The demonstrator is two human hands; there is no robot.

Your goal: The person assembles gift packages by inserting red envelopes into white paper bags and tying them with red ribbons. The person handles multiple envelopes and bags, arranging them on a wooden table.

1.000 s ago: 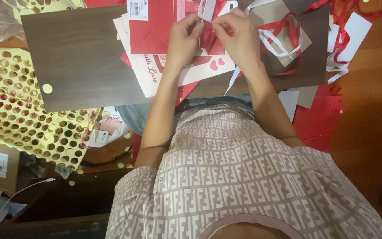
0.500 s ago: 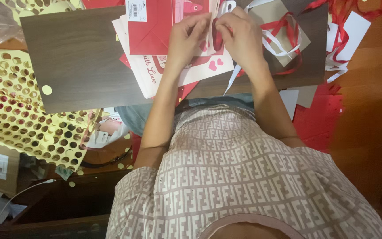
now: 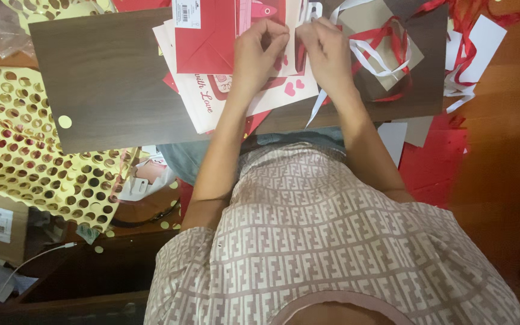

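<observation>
Both hands have drawn closer at the top centre of the frame; left hand (image 3: 260, 51) and right hand (image 3: 326, 51) pinch a pink card (image 3: 289, 54) between them, above the desk (image 3: 103, 90).

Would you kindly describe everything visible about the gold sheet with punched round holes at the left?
The gold sheet with punched round holes looks like thin, shiny metallic paper or foil, perforated in rows of circles that show red and dark patches underneath. It lies crumpled and uneven left of the dark wooden board, its upper edge meeting or slipping under the board. Small loose gold discs lie around it. Neither hand touches it.
</observation>
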